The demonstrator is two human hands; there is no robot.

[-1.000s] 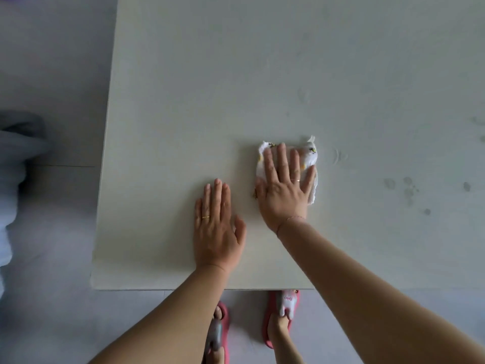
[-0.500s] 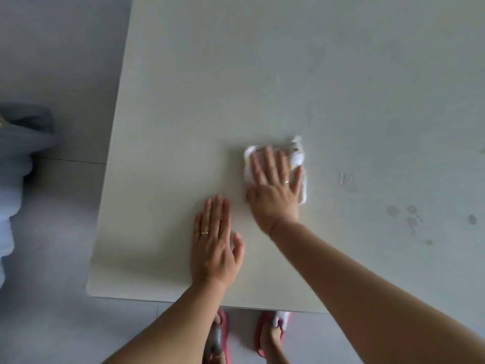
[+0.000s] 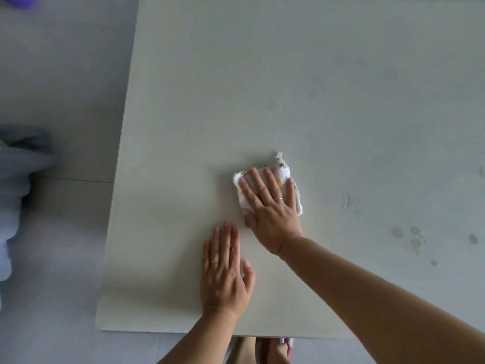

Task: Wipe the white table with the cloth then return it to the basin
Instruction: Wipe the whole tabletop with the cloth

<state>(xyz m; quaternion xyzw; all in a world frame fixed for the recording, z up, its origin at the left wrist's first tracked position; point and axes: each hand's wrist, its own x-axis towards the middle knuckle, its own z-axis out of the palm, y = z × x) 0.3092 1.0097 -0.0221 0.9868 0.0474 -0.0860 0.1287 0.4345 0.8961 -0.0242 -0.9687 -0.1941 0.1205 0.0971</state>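
Observation:
The white table (image 3: 236, 88) fills most of the head view. A small folded white cloth (image 3: 284, 168) with yellow print lies on it near the middle. My right hand (image 3: 270, 206) presses flat on the cloth, fingers spread, covering most of it. My left hand (image 3: 224, 271) rests flat on the bare tabletop just below and to the left, near the front edge, holding nothing. No basin is in view.
Several damp spots (image 3: 414, 237) mark the tabletop at the right. Grey floor (image 3: 60, 74) lies left of the table, with a grey-blue fabric heap (image 3: 18, 179) at the left edge. A purple thing (image 3: 18, 0) shows at the top left corner.
My right hand has slid the cloth a little to the left across the table. The left hand stays flat in place. The view has tilted, showing more tabletop.

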